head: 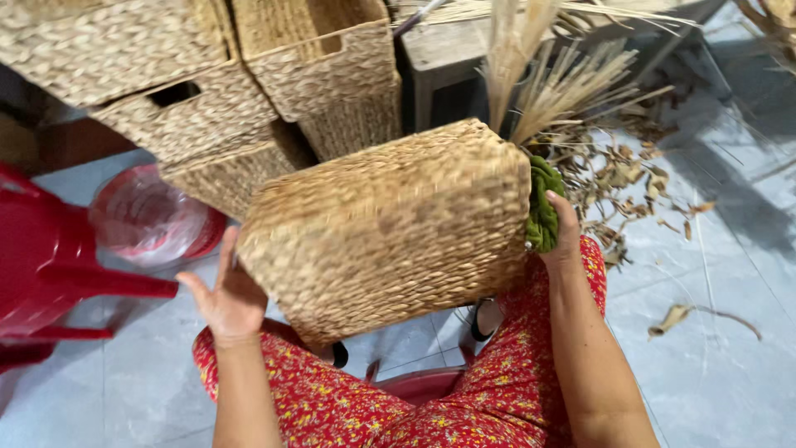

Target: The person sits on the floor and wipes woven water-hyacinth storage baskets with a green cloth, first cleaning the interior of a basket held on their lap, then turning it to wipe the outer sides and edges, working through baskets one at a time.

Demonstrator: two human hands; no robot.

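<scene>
A large woven straw basket (390, 228) lies tilted across my lap, its base toward me and its green braided rim (543, 207) on the right. My left hand (222, 294) presses flat against the basket's lower left side, fingers spread. On the right, my right hand (565, 232) grips the green rim. My legs in red flowered trousers (448, 406) are below the basket.
Several woven baskets (207, 108) are stacked at the back left. A red plastic chair (50, 265) and a clear round tub (149, 217) stand at left. Dry straw stalks (564, 83) and leaf scraps (630, 182) litter the grey tiled floor (713, 348); a wooden stool (448, 58) stands behind.
</scene>
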